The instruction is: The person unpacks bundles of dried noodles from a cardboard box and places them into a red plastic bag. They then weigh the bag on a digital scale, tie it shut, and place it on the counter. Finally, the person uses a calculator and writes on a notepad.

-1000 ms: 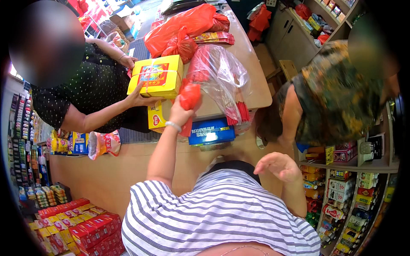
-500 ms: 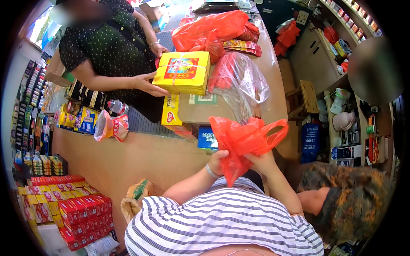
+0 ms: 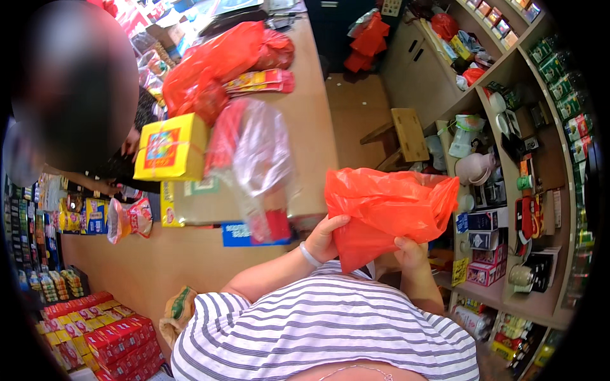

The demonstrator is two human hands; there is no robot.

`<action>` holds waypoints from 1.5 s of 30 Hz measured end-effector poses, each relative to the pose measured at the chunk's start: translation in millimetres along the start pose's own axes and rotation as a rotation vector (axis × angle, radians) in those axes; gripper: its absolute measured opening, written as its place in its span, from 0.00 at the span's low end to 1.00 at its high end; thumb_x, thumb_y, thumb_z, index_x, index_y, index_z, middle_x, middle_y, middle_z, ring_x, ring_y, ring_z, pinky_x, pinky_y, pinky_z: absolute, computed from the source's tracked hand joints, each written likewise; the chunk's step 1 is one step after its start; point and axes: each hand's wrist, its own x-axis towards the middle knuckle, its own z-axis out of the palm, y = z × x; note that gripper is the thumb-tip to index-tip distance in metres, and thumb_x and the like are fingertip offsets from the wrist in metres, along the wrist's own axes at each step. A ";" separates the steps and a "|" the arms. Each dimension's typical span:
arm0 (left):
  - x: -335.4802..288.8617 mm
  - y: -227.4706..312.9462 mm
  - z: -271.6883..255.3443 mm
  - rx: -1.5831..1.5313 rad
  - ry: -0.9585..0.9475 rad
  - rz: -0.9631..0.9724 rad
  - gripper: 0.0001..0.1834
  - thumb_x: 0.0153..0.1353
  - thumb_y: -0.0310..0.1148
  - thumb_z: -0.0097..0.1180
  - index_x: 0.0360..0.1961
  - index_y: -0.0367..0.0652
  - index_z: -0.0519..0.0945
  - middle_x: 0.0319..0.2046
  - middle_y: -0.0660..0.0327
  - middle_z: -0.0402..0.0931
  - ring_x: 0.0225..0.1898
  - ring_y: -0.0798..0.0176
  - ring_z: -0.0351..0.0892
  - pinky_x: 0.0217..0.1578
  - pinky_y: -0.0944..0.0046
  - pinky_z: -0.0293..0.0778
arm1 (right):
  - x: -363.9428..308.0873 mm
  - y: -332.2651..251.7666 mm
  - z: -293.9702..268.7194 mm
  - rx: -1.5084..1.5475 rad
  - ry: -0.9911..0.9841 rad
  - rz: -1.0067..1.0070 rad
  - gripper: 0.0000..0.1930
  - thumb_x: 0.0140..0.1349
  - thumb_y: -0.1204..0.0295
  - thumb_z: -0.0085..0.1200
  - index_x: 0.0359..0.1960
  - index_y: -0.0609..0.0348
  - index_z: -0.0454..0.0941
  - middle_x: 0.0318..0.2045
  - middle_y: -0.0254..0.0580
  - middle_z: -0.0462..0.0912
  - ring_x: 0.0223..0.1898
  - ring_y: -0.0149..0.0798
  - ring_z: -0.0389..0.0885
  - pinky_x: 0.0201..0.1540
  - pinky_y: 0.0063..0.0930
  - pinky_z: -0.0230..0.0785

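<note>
A thin red plastic bag [image 3: 387, 203] is spread between my two hands in front of my chest. My left hand [image 3: 325, 239] pinches its left side, the thumb lying over the plastic. My right hand [image 3: 412, 253] grips the lower right edge with the thumb in front. The bag's mouth gapes toward the right. Beyond, on the counter, stands a yellow box-shaped bundle [image 3: 171, 147] tied with string, with a red picture on its face. Beside it lies a clear plastic bag [image 3: 260, 146] with something red in it.
Full red bags [image 3: 210, 70] and flat red-yellow packets [image 3: 260, 81] lie along the counter [image 3: 311, 95]. Another person [image 3: 143, 114] stands across it at the left. A wooden stool [image 3: 406, 134] and crowded shelves [image 3: 502, 254] are at the right. Red cartons [image 3: 124, 346] are stacked at the lower left.
The red bag has been opened out wider between my hands. My view has turned right. The other person has bent forward beside the yellow bundle. The camouflage-clad person on the right has left view.
</note>
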 end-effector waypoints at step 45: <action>364.5 310.3 12.6 -0.071 1.073 1.621 0.23 0.58 0.24 0.49 0.56 0.43 0.62 0.46 0.56 0.71 0.49 0.58 0.72 0.51 0.61 0.70 | 1086.0 128.4 373.6 0.184 -0.852 0.513 0.10 0.60 0.75 0.47 0.44 0.61 0.70 0.39 0.41 0.77 0.42 0.37 0.76 0.47 0.33 0.70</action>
